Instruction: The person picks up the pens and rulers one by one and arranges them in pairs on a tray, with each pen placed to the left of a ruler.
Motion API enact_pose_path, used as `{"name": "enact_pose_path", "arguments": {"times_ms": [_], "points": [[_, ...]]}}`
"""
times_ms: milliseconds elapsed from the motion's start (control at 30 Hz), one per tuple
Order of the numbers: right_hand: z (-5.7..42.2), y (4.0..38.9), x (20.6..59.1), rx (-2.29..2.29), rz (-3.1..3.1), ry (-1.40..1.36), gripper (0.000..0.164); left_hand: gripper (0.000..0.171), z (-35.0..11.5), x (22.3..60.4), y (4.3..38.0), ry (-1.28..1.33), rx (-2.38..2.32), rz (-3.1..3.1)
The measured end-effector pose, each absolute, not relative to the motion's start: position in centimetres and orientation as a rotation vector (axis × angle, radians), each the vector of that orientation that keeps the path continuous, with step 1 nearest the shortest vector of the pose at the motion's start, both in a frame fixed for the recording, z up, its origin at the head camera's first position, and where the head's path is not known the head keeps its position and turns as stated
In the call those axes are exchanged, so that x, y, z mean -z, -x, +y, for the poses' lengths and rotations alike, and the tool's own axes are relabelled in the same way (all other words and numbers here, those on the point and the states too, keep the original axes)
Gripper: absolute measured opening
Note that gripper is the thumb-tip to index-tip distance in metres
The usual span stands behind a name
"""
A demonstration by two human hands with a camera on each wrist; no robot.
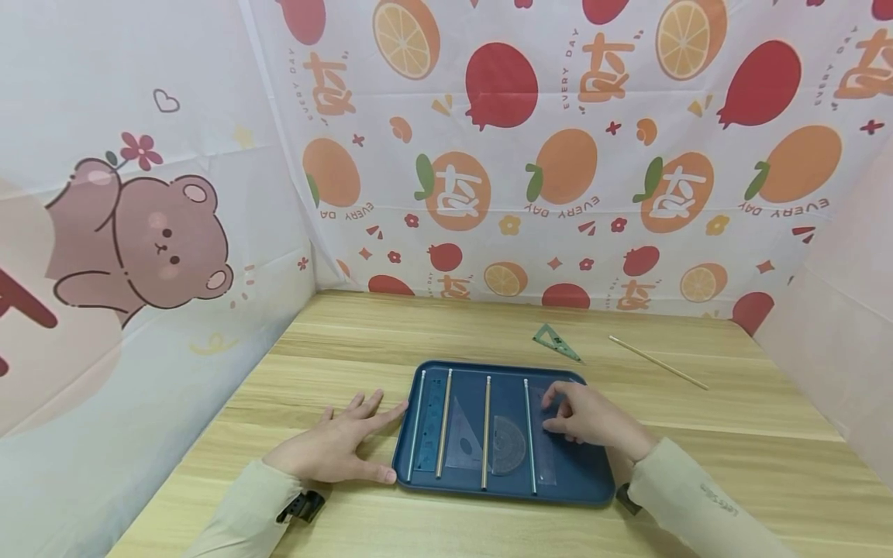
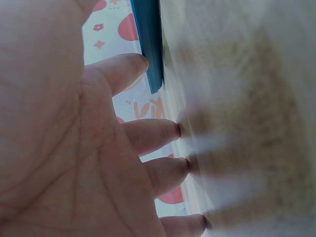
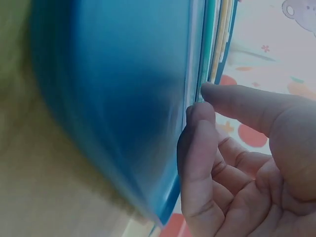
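Observation:
A dark blue tray [image 1: 586,480] lies on the table with several pencils laid upright across it. Between them are a green-blue ruler [image 1: 429,426], a clear set square [image 1: 462,442] and a clear protractor [image 1: 508,446]. My left hand [image 1: 338,446] is spread flat at the tray's left side, thumb and index fingertip at its rim. Over the tray's right part, my right hand [image 1: 586,418] has bent fingers, with thumb and index apart. Its fingertips are right at a clear ruler [image 1: 546,465], beside a teal pencil [image 1: 530,442]; the right wrist view shows the same closeness.
Behind the tray, a small green set square [image 1: 556,342] lies on the wooden table [image 1: 335,333]. Farther right is a gold pencil [image 1: 659,362], lying at a slant. Printed cloths [image 1: 502,232] hang at the back and sides.

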State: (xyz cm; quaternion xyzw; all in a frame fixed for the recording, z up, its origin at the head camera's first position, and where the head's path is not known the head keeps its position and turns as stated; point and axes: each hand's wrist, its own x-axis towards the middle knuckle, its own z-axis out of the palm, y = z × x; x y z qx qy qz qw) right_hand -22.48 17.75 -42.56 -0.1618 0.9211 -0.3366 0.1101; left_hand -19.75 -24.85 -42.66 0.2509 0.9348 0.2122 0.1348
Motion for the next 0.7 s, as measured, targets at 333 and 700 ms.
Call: {"name": "enact_pose_path", "arguments": {"times_ms": [333,700], "points": [[19.8,23.4,41.9,1.002,2.738,0.412,0.03,0.105,-24.8,42.6,19.7,-0.726,-0.631,2.702],[22.5,25.1,41.4,0.922,2.841,0.383,0.047,0.105,-24.8,42.5,19.8,-0.729,-0.62,2.697]]}}
